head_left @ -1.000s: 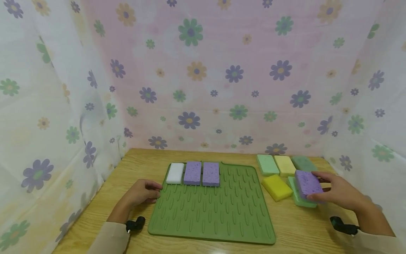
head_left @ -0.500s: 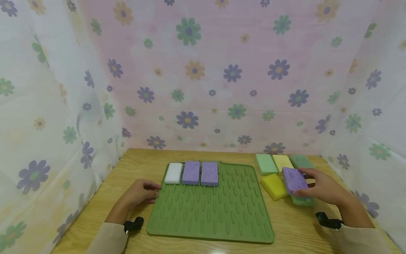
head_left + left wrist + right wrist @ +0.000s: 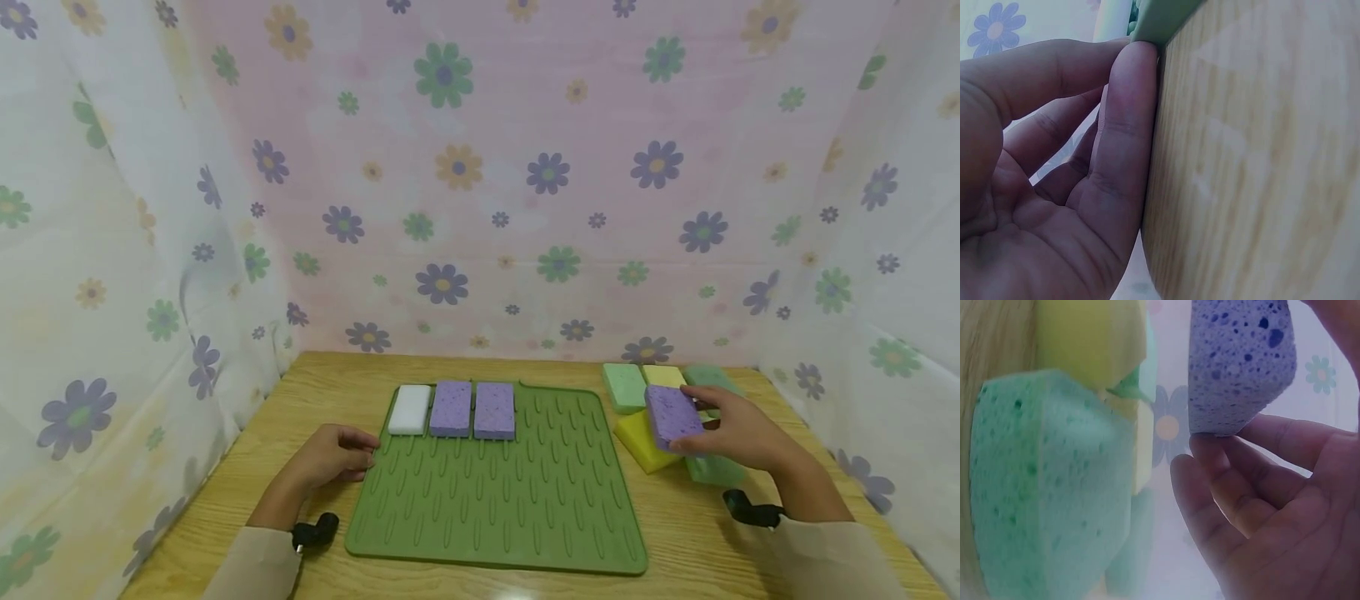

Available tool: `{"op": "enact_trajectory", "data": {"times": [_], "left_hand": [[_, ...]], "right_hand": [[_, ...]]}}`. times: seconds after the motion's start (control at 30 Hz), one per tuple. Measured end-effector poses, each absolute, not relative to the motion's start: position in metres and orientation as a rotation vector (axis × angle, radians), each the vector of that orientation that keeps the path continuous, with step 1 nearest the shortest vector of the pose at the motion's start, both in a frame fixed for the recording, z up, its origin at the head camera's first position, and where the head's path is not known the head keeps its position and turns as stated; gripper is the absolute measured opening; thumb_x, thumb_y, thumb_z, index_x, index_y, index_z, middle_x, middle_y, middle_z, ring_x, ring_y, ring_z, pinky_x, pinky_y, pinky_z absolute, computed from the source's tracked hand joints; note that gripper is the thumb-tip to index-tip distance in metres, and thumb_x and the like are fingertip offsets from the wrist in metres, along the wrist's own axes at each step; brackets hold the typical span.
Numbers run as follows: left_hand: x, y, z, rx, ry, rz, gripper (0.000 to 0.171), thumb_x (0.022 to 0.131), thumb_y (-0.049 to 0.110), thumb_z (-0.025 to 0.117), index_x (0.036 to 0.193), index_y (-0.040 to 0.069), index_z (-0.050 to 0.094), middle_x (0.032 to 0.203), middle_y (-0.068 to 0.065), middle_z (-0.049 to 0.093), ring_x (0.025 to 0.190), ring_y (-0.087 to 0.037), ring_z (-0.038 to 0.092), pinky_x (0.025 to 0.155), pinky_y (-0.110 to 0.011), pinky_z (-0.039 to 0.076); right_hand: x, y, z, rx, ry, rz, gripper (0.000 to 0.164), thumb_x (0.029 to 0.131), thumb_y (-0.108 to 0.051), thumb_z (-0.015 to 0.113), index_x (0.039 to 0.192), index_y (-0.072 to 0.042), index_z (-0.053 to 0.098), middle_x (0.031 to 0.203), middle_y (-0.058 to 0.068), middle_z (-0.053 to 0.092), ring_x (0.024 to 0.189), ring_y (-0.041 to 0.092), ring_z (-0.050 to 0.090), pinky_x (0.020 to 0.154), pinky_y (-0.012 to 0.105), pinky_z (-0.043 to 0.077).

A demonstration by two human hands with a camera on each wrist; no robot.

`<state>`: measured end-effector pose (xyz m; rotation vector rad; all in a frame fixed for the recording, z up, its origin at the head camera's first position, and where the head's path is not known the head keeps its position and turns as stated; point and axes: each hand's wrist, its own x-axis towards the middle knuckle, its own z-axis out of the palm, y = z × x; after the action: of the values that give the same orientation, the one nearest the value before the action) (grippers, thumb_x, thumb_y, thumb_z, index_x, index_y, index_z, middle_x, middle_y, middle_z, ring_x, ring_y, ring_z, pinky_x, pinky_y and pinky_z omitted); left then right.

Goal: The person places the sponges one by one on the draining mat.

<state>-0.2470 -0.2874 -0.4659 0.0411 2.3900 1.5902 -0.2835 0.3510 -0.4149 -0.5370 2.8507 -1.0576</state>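
My right hand (image 3: pixel 742 427) pinches a purple sponge (image 3: pixel 669 417) between thumb and fingers, over the yellow sponge (image 3: pixel 641 442). In the right wrist view the purple sponge (image 3: pixel 1238 362) is held by its edges, apart from a mint-green sponge (image 3: pixel 1054 481) beside it. My left hand (image 3: pixel 333 457) rests on the table at the left edge of a green ridged mat (image 3: pixel 495 500). The left wrist view shows its fingertips (image 3: pixel 1135 56) against the mat's rim (image 3: pixel 1163 22). Along the mat's back edge lie a white sponge (image 3: pixel 409 409) and two purple sponges (image 3: pixel 452 407).
Right of the mat, a light green sponge (image 3: pixel 624 387), a pale yellow one (image 3: pixel 663 375) and a darker green one (image 3: pixel 714 379) lie at the back. Another green sponge (image 3: pixel 716 471) lies under my right hand. Flower-patterned curtains (image 3: pixel 480 208) enclose the wooden table (image 3: pixel 315 400).
My right hand has carried the purple sponge leftward and slightly back, from above the near green sponge to above the yellow one. The left hand keeps its place at the mat.
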Motion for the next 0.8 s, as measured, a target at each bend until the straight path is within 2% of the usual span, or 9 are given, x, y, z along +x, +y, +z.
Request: {"op": "enact_trajectory", "data": {"times": [0.13, 0.5, 0.63, 0.8], "left_hand": [[-0.247, -0.288, -0.466, 0.041, 2.393, 1.588, 0.035, 0.097, 0.007, 0.072, 0.129, -0.004, 0.067, 0.117, -0.018, 0.067, 0.093, -0.022, 0.071, 0.08, -0.038, 0.064], [-0.248, -0.289, -0.468, 0.046, 2.399, 1.587, 0.035, 0.097, 0.008, 0.072, 0.129, -0.004, 0.067, 0.115, -0.017, 0.067, 0.091, -0.021, 0.071, 0.079, -0.038, 0.064], [-0.248, -0.288, -0.468, 0.042, 2.398, 1.589, 0.035, 0.097, 0.008, 0.072, 0.129, -0.004, 0.068, 0.115, -0.017, 0.067, 0.091, -0.021, 0.071, 0.079, -0.037, 0.064], [-0.248, -0.289, -0.467, 0.051, 2.399, 1.586, 0.035, 0.097, 0.008, 0.072, 0.13, -0.005, 0.067, 0.116, -0.018, 0.067, 0.092, -0.021, 0.071, 0.079, -0.037, 0.064]], "right_hand": [[-0.286, 0.344, -0.416, -0.546, 2.855, -1.072, 0.103, 0.083, -0.04, 0.089, 0.158, 0.005, 0.034, 0.144, 0.029, 0.048, 0.122, 0.045, 0.057, 0.073, 0.028, 0.059], [-0.297, 0.328, -0.422, -0.58, 2.779, -1.161, 0.103, 0.082, -0.035, 0.09, 0.158, 0.005, 0.034, 0.145, 0.03, 0.046, 0.117, 0.042, 0.061, 0.074, 0.032, 0.06], [-0.298, 0.319, -0.42, -0.562, 2.785, -1.139, 0.105, 0.08, -0.038, 0.091, 0.158, 0.004, 0.034, 0.145, 0.03, 0.047, 0.112, 0.04, 0.065, 0.074, 0.033, 0.06], [-0.302, 0.308, -0.419, -0.592, 2.812, -1.109, 0.106, 0.079, -0.042, 0.091, 0.157, 0.003, 0.036, 0.144, 0.026, 0.048, 0.114, 0.04, 0.064, 0.076, 0.032, 0.06]]}}
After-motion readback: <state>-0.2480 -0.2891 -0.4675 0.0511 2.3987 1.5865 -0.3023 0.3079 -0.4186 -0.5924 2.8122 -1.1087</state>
